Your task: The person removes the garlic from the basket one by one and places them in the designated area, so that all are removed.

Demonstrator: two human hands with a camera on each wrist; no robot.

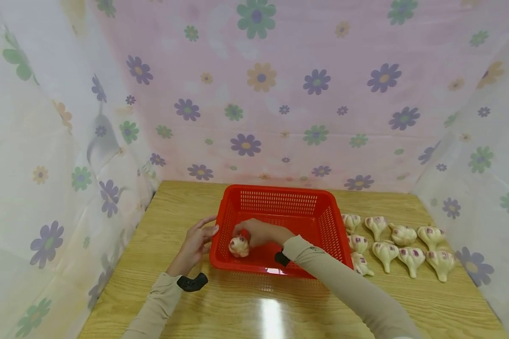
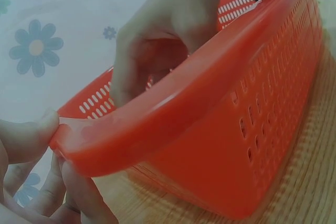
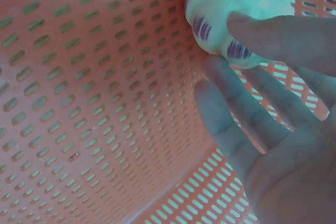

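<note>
A red perforated plastic basket (image 1: 282,189) stands on the wooden table. My left hand (image 1: 193,242) grips its left rim, and in the left wrist view the thumb lies over the rim (image 2: 131,129) with fingers below. Inside the basket, near the front left corner, my right hand (image 1: 260,232) holds a garlic bulb (image 1: 239,246). In the right wrist view the thumb rests on this pale, purple-marked bulb (image 3: 215,14) and fingertips touch its underside. Whether the bulb touches the basket floor, I cannot tell.
Several more garlic bulbs (image 1: 385,253) lie in rough rows on the table right of the basket, the closest ones partly hidden by its rim. Flower-printed cloth (image 1: 280,127) hangs behind and on both sides. The table (image 1: 182,202) shows bare wood on the left.
</note>
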